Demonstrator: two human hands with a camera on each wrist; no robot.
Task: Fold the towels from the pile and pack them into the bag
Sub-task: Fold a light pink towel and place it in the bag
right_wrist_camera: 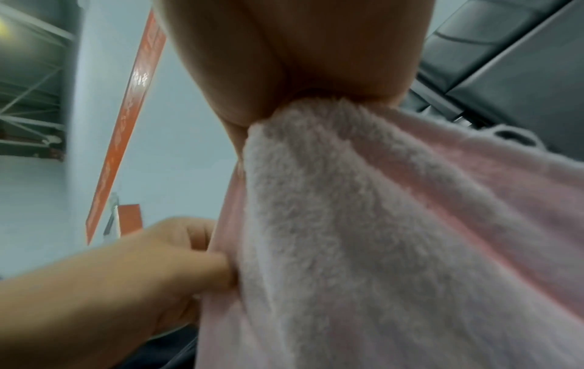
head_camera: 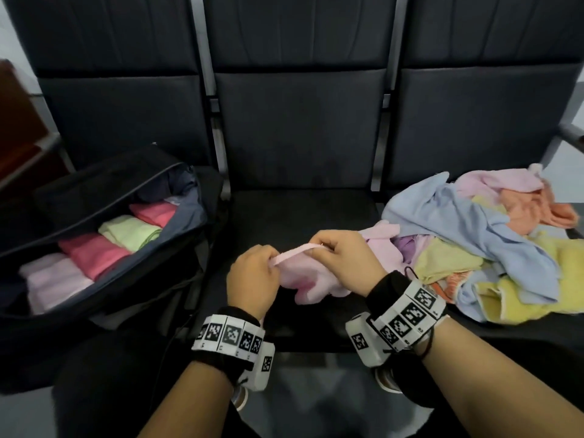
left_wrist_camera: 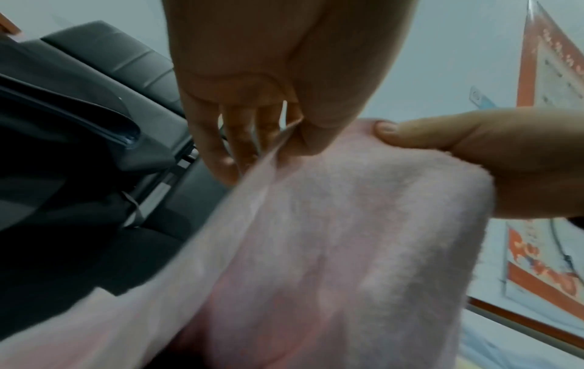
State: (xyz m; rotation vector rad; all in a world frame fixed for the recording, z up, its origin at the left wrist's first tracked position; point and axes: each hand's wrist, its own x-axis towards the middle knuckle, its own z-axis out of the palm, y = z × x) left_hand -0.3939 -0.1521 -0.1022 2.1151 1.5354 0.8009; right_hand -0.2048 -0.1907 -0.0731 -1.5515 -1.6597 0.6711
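A pale pink towel (head_camera: 308, 276) hangs bunched over the middle seat, its hem stretched between both hands. My left hand (head_camera: 254, 276) pinches the hem's left end; my right hand (head_camera: 343, 257) pinches it a short way to the right. In the left wrist view the left hand (left_wrist_camera: 284, 139) pinches the pink towel (left_wrist_camera: 347, 237), with the right thumb on its edge. The right wrist view has the right hand (right_wrist_camera: 303, 82) gripping the pink towel (right_wrist_camera: 363, 224). The pile of towels (head_camera: 480, 248), blue, yellow, orange and pink, lies on the right seat. The open black bag (head_camera: 104, 191) on the left seat holds folded towels (head_camera: 94, 254).
Three dark padded chairs (head_camera: 300, 121) stand in a row with metal frames between them. A wooden piece of furniture (head_camera: 19, 128) is at the far left. My dark-trousered legs and a shoe (head_camera: 387, 379) are below the seat edge.
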